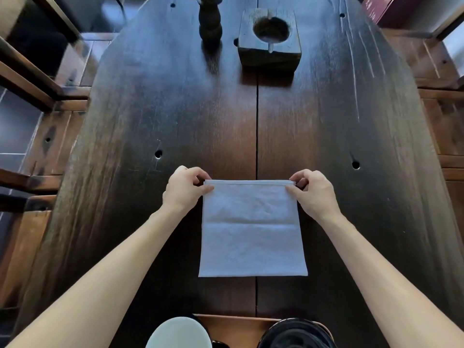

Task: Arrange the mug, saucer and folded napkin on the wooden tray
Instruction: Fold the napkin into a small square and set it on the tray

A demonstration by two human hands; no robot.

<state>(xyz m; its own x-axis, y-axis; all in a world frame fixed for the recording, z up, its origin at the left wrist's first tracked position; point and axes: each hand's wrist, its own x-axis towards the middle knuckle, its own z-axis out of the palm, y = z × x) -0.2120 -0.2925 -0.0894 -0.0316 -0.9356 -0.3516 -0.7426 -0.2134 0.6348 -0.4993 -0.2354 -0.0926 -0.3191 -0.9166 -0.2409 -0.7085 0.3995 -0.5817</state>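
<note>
A pale blue-white napkin (pixel 252 229) lies flat on the dark wooden table (pixel 175 109), folded over with a crease across its middle. My left hand (pixel 184 188) pinches its far left corner and my right hand (pixel 311 190) pinches its far right corner. At the bottom edge, a brown wooden tray (pixel 237 325) shows partly. On it stand a white mug (pixel 179 334) at the left and a black glossy saucer (pixel 297 334) at the right, both cut off by the frame.
A dark square wooden block with a round hollow (pixel 270 37) sits at the far centre of the table, with a dark turned wooden stand (pixel 209 23) to its left. Wooden benches run along both sides. A dark red box (pixel 384 8) lies at the far right.
</note>
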